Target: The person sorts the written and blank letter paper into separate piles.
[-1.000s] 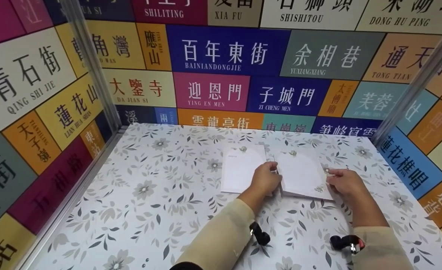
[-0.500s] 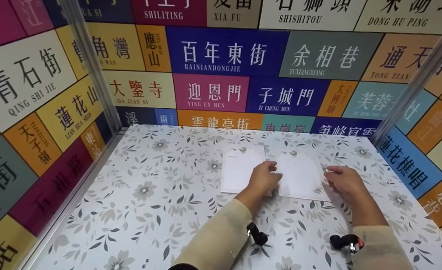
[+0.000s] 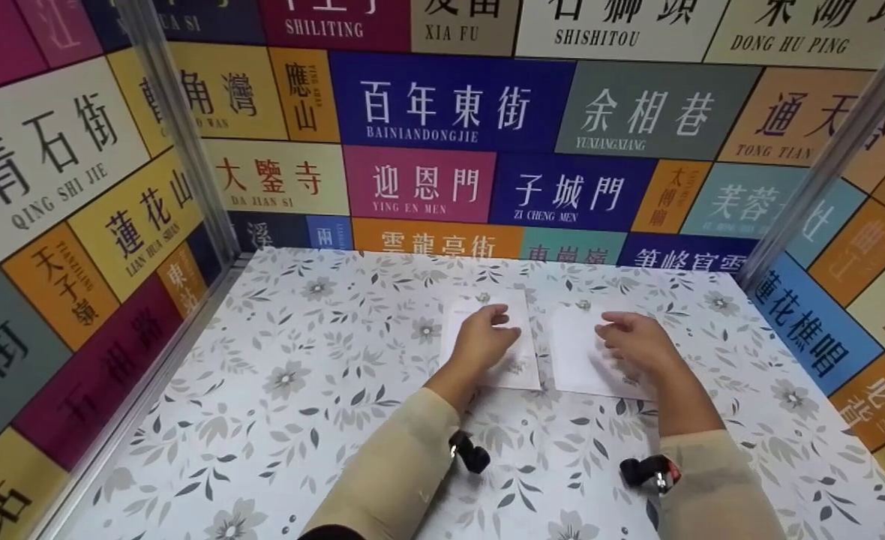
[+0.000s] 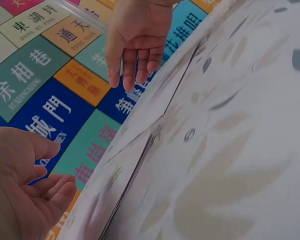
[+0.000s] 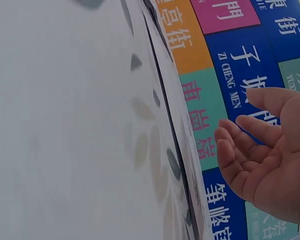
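Observation:
Two white sheets of decorated note paper lie side by side on the table: the left paper (image 3: 529, 367), printed with a small floral motif, and the right paper (image 3: 571, 352). My left hand (image 3: 481, 341) is over the left paper, its fingers loosely bent and nothing in them. Over the right half of the right paper hovers my right hand (image 3: 641, 343), fingers relaxed and holding nothing. In the left wrist view the left hand (image 4: 32, 182) shows a gap between thumb and fingers. The right wrist view shows the right hand (image 5: 272, 150) loosely curled, raised above the table surface.
A white tabletop (image 3: 285, 379) with grey leaves and flowers lies beneath the papers. Colourful panels (image 3: 420, 184) with printed place names wall it in at the back and sides. Metal posts (image 3: 195, 150) stand at the back corners. A small dark camera (image 3: 472, 454) sits at the left wrist.
The right hand has left the right paper's right edge and moved left over it. The left hand has moved left from between the papers onto the left one. The right paper's near edge has settled down.

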### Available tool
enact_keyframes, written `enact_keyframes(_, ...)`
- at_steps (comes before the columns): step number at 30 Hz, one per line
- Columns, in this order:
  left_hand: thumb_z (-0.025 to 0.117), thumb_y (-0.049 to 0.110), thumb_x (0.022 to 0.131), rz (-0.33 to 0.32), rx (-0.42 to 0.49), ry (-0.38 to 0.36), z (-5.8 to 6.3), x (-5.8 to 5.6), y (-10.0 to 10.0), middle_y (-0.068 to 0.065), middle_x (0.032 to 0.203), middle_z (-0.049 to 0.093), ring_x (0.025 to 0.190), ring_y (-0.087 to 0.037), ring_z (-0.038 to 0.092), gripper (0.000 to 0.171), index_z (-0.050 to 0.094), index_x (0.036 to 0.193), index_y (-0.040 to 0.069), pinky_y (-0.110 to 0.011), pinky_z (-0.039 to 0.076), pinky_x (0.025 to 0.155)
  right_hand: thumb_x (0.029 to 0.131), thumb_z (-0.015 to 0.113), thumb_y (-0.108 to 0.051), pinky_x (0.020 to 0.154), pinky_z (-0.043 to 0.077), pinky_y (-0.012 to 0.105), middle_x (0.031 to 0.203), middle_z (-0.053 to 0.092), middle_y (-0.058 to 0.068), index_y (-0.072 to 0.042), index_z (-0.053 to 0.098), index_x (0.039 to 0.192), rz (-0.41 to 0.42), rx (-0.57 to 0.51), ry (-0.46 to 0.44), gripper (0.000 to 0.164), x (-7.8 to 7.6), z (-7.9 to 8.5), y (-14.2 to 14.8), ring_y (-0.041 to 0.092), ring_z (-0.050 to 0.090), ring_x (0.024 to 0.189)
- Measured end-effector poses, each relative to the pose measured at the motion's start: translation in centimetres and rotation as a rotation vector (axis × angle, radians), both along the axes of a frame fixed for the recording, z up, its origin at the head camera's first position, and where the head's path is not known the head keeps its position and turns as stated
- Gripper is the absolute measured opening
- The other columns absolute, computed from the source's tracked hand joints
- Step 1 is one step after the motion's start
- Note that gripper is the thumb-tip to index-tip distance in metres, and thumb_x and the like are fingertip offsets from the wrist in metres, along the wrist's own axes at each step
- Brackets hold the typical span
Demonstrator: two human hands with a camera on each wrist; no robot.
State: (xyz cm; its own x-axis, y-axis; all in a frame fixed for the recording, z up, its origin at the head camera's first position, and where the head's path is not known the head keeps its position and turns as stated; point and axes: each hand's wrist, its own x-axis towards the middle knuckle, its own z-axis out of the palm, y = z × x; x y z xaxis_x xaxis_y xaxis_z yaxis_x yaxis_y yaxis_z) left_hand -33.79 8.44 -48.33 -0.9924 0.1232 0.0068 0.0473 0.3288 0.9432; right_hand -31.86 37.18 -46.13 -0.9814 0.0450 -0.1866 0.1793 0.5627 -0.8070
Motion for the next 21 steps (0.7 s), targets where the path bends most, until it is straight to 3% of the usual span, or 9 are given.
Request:
enact_keyframes(9,0.077,0.019,0.097,0.055,-0.053,0.072,-0.4,-0.8,-3.5,-0.01,0.137,0.074,0.123,-0.025,0.074,0.053,0.063,0.146,0.007,-0.036,0.059,0.108,0.104,0.068,-0.035,0.102,0.061,0.039,0.148,0.062,0.022,-0.006,0.047,0.161,0.036,-0.019,0.025,0.066,-1.3,-0.3,-4.6,0.034,0.066,0.126)
enact_keyframes(15,0.077,0.02,0.098,0.097,-0.06,0.02,0.2,-1.2,-5.4,-0.007,0.14,0.072,0.126,-0.023,0.071,0.053,0.062,0.148,0.012,-0.037,0.059,0.108,0.104,0.068,-0.035,0.109,0.059,0.042,0.151,0.06,0.02,-0.009,0.049,0.16,0.05,-0.032,0.015,0.065,-2.2,-0.2,-6.8,0.031,0.065,0.129)
enact_keyframes(21,0.078,0.019,0.097,0.144,0.002,-0.048,0.4,-1.4,-7.6,-0.006,0.146,0.068,0.129,-0.023,0.068,0.055,0.061,0.149,0.016,-0.036,0.059,0.108,0.104,0.069,-0.031,0.109,0.058,0.043,0.151,0.059,0.019,-0.008,0.051,0.159,0.064,-0.04,0.03,0.062,-2.8,-0.5,-8.8,0.033,0.065,0.131)
